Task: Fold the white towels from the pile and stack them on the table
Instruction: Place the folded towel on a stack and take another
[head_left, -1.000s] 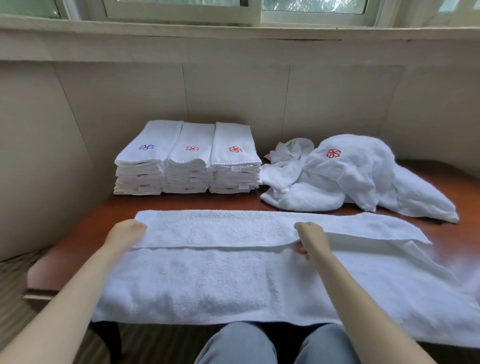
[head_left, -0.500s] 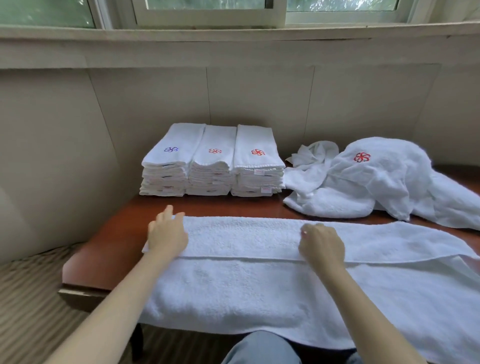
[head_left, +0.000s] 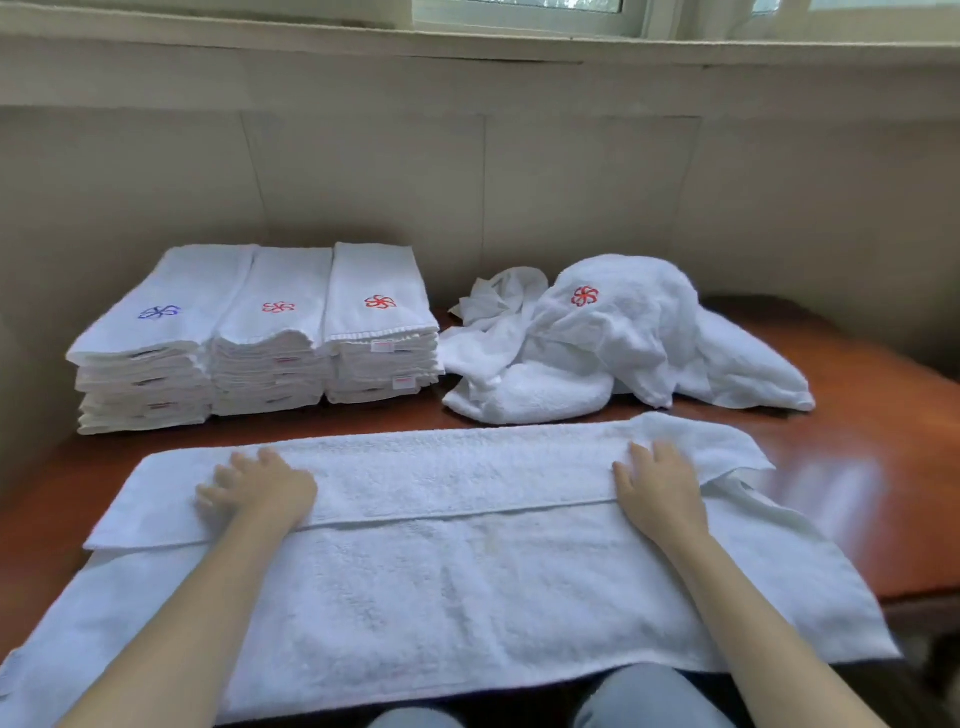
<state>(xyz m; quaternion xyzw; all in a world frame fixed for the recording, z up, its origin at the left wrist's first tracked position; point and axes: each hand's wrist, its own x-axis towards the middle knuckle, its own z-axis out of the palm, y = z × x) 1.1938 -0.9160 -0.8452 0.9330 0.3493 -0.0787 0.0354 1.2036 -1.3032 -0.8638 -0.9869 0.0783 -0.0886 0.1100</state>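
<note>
While the towel (head_left: 457, 571) lies across the counter (head_left: 857, 467), left hand (head_left: 260, 493) and right hand (head_left: 657, 493) press its folded flap, fingers (head_left: 641, 454) released flat.

The left forearm (head_left: 208, 597) and right forearm (head_left: 737, 613) were bare all the way to the lower edge of the view. The left hand (head_left: 260, 491) and right hand (head_left: 660, 493) were bare too, the left one's fingers blurred. Both knees wore light blue-grey denim trousers (head_left: 649, 696).
</note>
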